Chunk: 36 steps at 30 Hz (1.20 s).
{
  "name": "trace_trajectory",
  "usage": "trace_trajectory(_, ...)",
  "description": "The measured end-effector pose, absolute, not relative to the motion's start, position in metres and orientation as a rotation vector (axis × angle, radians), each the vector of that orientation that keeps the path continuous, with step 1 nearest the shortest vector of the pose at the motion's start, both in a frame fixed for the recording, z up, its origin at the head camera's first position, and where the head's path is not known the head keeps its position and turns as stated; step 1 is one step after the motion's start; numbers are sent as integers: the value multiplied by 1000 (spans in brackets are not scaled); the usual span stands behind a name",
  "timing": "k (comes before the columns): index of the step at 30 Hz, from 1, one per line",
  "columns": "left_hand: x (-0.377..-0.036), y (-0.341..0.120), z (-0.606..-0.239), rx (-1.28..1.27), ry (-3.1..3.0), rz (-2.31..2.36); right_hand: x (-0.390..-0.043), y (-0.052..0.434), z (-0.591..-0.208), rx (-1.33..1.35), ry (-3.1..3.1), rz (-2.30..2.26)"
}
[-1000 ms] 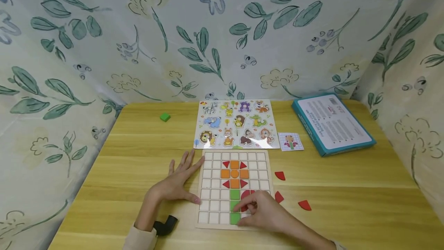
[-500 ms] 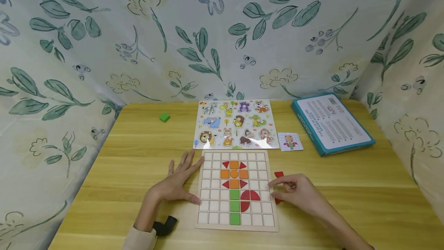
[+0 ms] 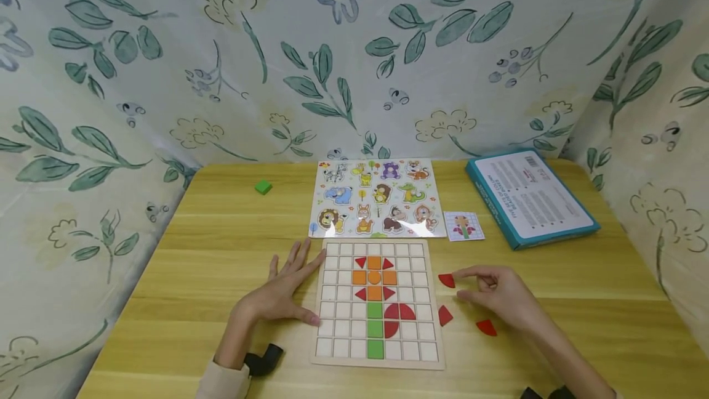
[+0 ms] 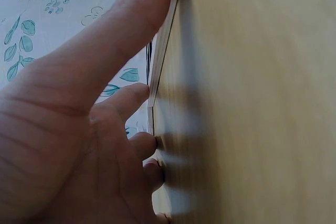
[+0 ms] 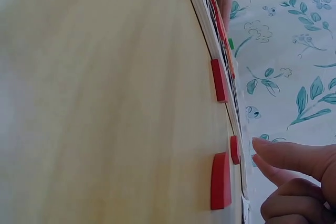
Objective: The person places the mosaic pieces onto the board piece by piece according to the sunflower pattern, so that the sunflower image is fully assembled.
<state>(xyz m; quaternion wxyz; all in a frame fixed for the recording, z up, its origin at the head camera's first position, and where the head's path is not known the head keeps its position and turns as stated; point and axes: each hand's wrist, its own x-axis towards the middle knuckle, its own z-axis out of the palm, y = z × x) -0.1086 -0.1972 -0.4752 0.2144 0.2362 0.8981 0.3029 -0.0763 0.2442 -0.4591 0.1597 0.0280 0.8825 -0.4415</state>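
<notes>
My left hand [image 3: 285, 291] lies with fingers spread on the table, thumb and index finger against the left edge of a wooden grid board [image 3: 340, 328]. The left wrist view shows that thumb along the board's edge [image 4: 164, 51]. Set in the grid are orange squares around an orange circle [image 3: 375, 278], red triangles, a column of green squares [image 3: 375, 328] and three red quarter circles [image 3: 407, 311]. Right of the board, my right hand [image 3: 498, 294] has thumb and index finger apart beside a loose red quarter circle [image 3: 445, 280]. Two more quarter circles [image 3: 445, 316] lie nearer me.
A patterned card [image 3: 464, 226] lies behind the loose pieces. Farther back are an animal picture board [image 3: 318, 202] and a teal-edged box [image 3: 534, 199]. One green block [image 3: 263, 187] sits at the back left. Floral cloth [image 3: 343, 79] hangs around the table.
My right hand has left the lower right of the board, moved right past its edge, then back to the farthest loose quarter circle. The left hand has stayed put.
</notes>
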Motion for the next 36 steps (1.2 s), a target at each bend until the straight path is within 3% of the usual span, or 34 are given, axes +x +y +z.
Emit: trace_trajectory(36,-108,-197,-474,645,2491,837,-99,251,-465,-87,2369,-1304)
